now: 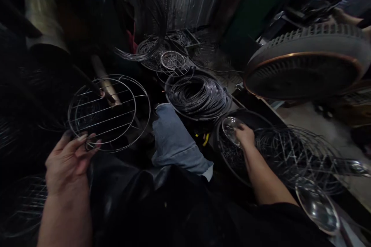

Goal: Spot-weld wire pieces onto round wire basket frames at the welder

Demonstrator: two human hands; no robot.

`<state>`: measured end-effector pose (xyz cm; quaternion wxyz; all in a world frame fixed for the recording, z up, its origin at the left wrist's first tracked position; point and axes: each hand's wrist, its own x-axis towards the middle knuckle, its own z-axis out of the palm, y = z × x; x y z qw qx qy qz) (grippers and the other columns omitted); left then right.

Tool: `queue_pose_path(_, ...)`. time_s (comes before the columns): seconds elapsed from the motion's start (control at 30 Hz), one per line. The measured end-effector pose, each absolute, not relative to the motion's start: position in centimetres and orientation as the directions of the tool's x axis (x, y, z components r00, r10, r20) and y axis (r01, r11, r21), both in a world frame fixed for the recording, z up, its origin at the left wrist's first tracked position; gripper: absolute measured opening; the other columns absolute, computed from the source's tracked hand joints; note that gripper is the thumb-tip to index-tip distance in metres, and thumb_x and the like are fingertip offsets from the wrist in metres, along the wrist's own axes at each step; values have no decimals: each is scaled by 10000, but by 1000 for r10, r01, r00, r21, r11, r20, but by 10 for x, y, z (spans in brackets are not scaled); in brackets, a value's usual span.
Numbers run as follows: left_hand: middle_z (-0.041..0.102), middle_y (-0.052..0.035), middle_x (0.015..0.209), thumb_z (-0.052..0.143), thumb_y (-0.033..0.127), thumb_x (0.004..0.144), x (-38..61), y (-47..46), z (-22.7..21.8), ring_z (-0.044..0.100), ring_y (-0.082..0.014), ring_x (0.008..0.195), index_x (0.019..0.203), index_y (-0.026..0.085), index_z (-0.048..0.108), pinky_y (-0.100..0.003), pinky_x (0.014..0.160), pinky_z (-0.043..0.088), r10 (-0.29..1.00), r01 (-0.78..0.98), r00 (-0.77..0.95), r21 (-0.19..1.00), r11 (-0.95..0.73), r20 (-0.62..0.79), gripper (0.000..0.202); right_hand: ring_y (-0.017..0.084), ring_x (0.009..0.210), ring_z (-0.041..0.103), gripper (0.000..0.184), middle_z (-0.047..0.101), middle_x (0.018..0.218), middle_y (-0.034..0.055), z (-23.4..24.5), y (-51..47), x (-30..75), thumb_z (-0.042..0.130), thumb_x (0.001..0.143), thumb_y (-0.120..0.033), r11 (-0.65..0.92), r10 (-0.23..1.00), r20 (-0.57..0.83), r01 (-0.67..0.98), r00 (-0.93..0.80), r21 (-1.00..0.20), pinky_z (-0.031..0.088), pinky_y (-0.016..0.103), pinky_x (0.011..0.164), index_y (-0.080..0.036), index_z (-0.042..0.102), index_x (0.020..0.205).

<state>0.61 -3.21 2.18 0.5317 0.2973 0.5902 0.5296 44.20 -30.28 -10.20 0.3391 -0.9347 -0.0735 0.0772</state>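
My left hand (69, 158) pinches the near rim of a round wire rack (135, 102), which has parallel cross wires inside two metal rings. The rack is held up in front of a metal rod and a pale stick. Over at the right, my right hand (245, 135) has its fingers closed at the edge of a small shiny bowl (230, 127). Whether they grip its rim or something inside is hidden. That bowl sits in a dark round tub (222, 150) with small dark pieces in it.
Stacked wire rings (199, 96) fill a basin in the middle. A large fan (307, 65) stands at the right, above a heap of wire frames (295, 150). A metal bowl (317, 204) is at lower right. Blue-grey cloth (176, 139) covers my lap's front. A wire coil (162, 7) hangs behind.
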Motion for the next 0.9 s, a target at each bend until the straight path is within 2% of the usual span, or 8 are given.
queue_pose_path(0.1, 681, -48, 747, 672, -18, 536, 6, -36, 20, 677, -233, 796, 829, 123, 625, -391, 603, 609, 913, -173, -301, 957, 232, -276, 329, 417, 1098, 567, 341, 665, 1030, 224, -108, -334, 446, 677, 582, -133, -782, -13, -140, -97, 990, -616, 382, 564, 983, -101, 663, 922)
queue_pose_path(0.2, 666, -46, 722, 684, -6, 542, 4, -35, 14, 671, -229, 779, 761, 127, 596, -359, 568, 604, 894, -158, -350, 958, 238, -279, 271, 437, 1150, 524, 391, 619, 1079, 253, -121, -355, 419, 759, 565, -264, -737, -184, -174, -253, 967, -627, 393, 560, 981, -137, 610, 904)
queue_pose_path(0.27, 656, -48, 724, 681, -8, 538, 4, -32, 10, 663, -224, 767, 709, 123, 566, -345, 545, 597, 891, -162, -360, 959, 234, -278, 244, 420, 1101, 558, 378, 626, 1004, 236, -134, -363, 400, 773, 570, -336, -666, -270, -233, -356, 934, -656, 473, 521, 894, -173, 568, 843)
queue_pose_path(0.33, 640, -42, 715, 676, -12, 534, 6, -29, 7, 654, -219, 760, 676, 122, 533, -336, 534, 588, 898, -176, -340, 957, 233, -281, 242, 361, 930, 642, 311, 635, 839, 168, -146, -363, 387, 722, 638, -377, -556, -306, -331, -450, 892, -699, 549, 444, 703, -203, 513, 788)
queue_pose_path(0.43, 613, -22, 682, 673, -15, 525, 10, -27, 7, 638, -202, 725, 661, 129, 492, -314, 507, 569, 902, -189, -322, 954, 235, -286, 268, 233, 626, 658, 213, 578, 649, 37, -155, -354, 387, 626, 729, -334, -369, -260, -480, -546, 838, -752, 513, 303, 467, -218, 448, 753)
queue_pose_path(0.53, 608, -8, 670, 665, -23, 513, 10, -30, 12, 625, -187, 701, 676, 134, 496, -301, 491, 556, 906, -193, -330, 958, 211, -266, 282, 142, 477, 591, 207, 539, 582, -31, -150, -345, 396, 637, 679, -194, -242, -150, -573, -592, 806, -769, 448, 211, 395, -208, 435, 723)
queue_pose_path(0.7, 616, -22, 668, 652, -33, 535, 0, -32, 16, 615, -188, 651, 727, 126, 517, -287, 458, 523, 907, -238, -305, 945, 224, -291, 283, 81, 389, 505, 212, 535, 525, -49, -127, -348, 398, 590, 562, -47, -164, 56, -653, -638, 755, -752, 353, 142, 333, -179, 462, 667)
queue_pose_path(0.9, 620, 0, 597, 670, -14, 508, -8, -23, 12, 584, -158, 557, 692, 143, 537, -283, 438, 518, 923, -227, -292, 955, 190, -252, 276, 82, 341, 459, 230, 561, 485, -45, -92, -350, 398, 585, 455, -54, -145, 199, -606, -588, 771, -796, 305, 151, 282, -161, 515, 647)
